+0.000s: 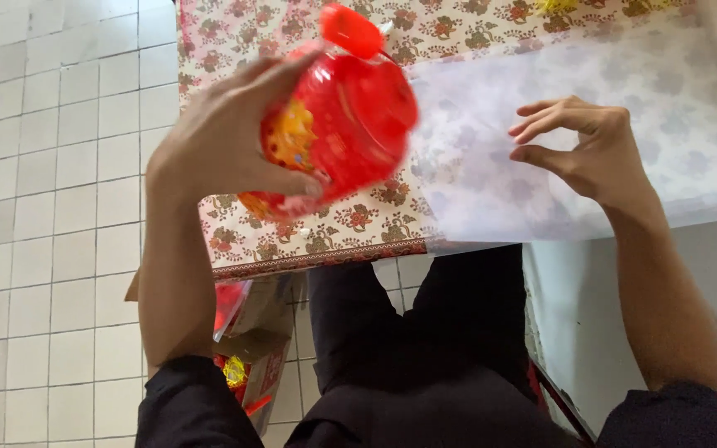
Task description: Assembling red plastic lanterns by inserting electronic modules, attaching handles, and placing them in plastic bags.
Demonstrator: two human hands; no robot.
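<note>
L hand point(226, 141) wrapped round red plastic jar point(338, 124), lifted above floral tablecloth point(292, 241), blurred. R hand point(578, 145) half-curled, empty, fingertips on translucent sheet point(541, 99). Best: firm grip, sheet kept flat.

The jar point(338, 124) at upper centre looks like glossy red plastic, though blurred, with a smooth red lid point(351, 30). Under it the cloth point(309, 236) is matt and flower-printed. The sheet point(491, 166) at right seems thin, translucent paper. Left floor tiles point(51, 166) are smooth.
</note>
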